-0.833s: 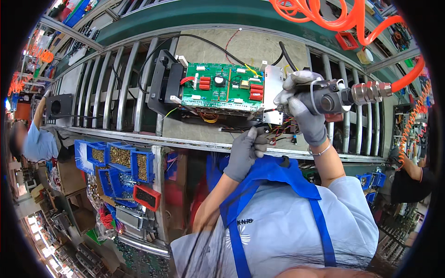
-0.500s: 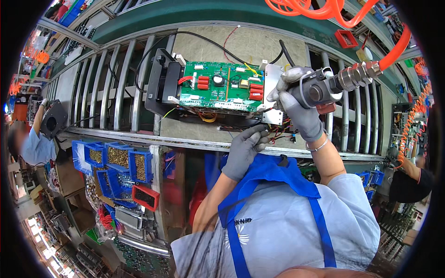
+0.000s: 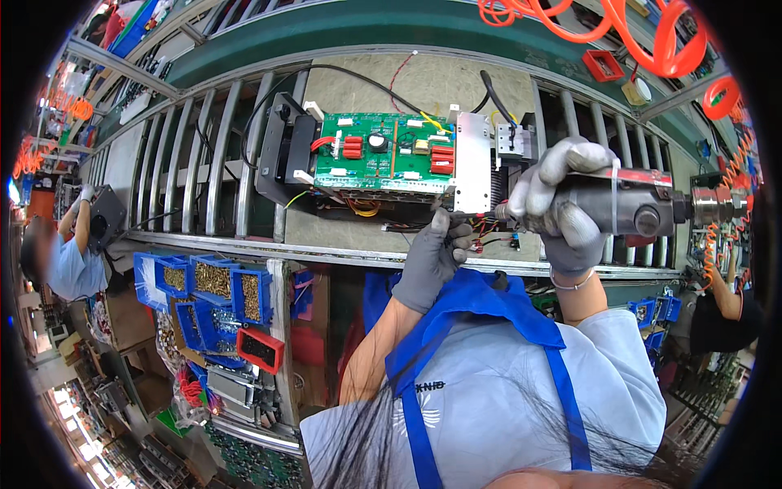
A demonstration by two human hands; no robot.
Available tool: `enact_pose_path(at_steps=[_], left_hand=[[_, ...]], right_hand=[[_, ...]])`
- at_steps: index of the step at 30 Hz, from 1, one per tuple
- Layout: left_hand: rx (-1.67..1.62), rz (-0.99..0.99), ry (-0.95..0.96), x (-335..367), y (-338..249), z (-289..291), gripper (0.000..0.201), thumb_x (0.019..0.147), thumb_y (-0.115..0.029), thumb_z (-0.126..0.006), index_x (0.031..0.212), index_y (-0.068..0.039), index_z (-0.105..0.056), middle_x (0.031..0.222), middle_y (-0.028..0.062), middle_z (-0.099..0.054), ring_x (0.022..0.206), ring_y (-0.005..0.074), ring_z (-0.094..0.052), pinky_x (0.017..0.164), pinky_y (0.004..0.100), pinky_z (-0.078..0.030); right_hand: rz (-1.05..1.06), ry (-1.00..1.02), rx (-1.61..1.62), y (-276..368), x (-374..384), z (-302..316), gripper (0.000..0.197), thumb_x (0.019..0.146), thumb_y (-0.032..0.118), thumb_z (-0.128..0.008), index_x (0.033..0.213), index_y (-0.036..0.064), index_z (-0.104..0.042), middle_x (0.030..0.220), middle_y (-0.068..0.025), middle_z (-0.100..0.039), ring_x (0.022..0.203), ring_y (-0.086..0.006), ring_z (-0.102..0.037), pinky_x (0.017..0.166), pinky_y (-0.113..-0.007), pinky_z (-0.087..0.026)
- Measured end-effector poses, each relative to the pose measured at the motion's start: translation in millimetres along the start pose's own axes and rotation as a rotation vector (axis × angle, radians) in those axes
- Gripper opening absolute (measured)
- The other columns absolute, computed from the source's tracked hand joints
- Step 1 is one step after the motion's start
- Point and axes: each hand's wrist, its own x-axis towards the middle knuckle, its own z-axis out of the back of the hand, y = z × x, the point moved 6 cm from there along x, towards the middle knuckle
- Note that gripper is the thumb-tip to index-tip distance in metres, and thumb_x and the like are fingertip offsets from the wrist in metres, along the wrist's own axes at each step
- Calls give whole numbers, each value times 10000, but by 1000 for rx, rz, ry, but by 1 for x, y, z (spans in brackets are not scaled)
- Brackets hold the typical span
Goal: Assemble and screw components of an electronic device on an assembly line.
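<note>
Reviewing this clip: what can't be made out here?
Head view only:
- Driver tip: hidden behind right hand and left hand.
- Anything pinched in the left hand: covered by glove.
- Parts on green circuit board: too small.
- Bins contents: blurred.

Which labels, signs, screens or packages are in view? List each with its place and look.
White print: small, on the pale shirt's chest beside the blue apron strap.
White tag: narrow band round the grey power tool in the right hand.
No screens or packages.
</note>
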Motion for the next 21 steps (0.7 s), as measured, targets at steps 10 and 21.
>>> enact_pose_path(at_steps=[10, 21], left_hand=[[16, 5, -7, 5, 10, -33, 376, 941, -275, -602, 1179, 2, -514, 912, 36, -537, 748, 74, -547, 590, 171, -487], [43, 101, 34, 11, 13, -39, 384, 958, -346, -561, 1152, -20, -502, 861, -18, -452, 715, 63, -460, 543, 155, -394]], right_hand=[[6, -99, -5, 21, -23, 25, 489, 816, 175, -701, 1244, 65, -493, 980, -93, -531, 700, -161, -588, 636, -349, -556], [25, -73, 24, 23, -15, 32, 479, 822, 187, -691, 1246, 66, -502, 960, -91, -526, 713, -181, -585, 616, -338, -537]])
